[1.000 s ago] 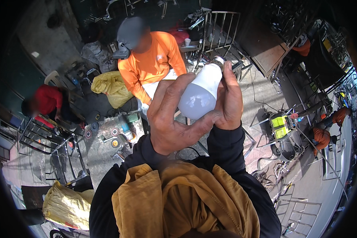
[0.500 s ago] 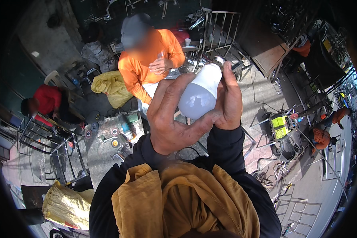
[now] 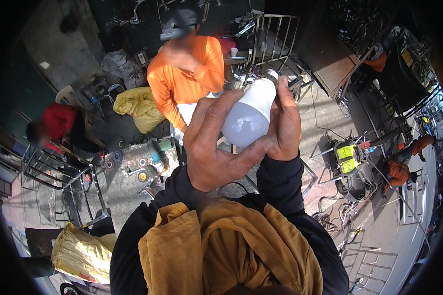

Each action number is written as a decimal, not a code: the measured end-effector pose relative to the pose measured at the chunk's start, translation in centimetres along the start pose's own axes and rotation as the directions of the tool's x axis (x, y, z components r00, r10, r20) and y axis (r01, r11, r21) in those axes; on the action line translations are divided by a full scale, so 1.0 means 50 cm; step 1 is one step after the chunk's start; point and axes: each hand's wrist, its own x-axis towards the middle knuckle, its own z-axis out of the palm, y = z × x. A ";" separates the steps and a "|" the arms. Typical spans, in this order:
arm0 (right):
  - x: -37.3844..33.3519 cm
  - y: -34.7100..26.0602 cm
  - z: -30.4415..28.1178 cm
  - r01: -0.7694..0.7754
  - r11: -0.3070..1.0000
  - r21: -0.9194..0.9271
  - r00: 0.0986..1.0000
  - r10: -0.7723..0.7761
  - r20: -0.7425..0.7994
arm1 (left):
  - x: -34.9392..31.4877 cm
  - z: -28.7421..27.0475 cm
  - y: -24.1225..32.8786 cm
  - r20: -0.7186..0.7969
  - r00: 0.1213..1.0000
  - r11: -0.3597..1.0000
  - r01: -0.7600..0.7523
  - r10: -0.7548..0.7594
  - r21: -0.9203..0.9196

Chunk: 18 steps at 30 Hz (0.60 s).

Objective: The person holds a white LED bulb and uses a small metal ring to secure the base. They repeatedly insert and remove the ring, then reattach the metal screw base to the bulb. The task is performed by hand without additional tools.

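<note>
A white light bulb (image 3: 248, 115) is held up in front of me, tilted with its metal screw base toward the far right and its frosted dome toward me. My left hand (image 3: 209, 142) grips it from the left, fingers bent along the dome's side and the thumb stretched under it. My right hand (image 3: 285, 123) closes on it from the right, its fingers rising beside the neck and base. The two hands meet below the dome. The fingertips behind the bulb are hidden.
Across from me is a person in an orange shirt (image 3: 187, 73). A grinder (image 3: 156, 156) and several discs lie on a worktable at left. A red-shirted person (image 3: 59, 123) bends near metal frames (image 3: 83, 182). A yellow sack (image 3: 140, 109) sits beyond; a machine (image 3: 348, 158) stands right.
The person in orange has raised a hand from the chest toward the face, and their head has shifted. My hands and the bulb have hardly moved.
</note>
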 end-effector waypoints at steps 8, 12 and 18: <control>-0.002 -0.001 0.002 -0.002 1.000 -0.010 1.000 0.002 0.009 | 0.004 -0.001 -0.003 -0.007 0.999 0.998 -0.043 0.044 0.044; -0.001 -0.001 0.001 -0.002 1.000 -0.029 1.000 0.002 0.011 | 0.001 0.002 -0.003 -0.017 1.000 1.000 0.000 0.000 0.002; 0.001 0.001 -0.001 -0.015 1.000 -0.002 1.000 0.015 0.026 | 0.000 0.002 -0.004 -0.017 1.000 1.000 0.001 -0.001 0.001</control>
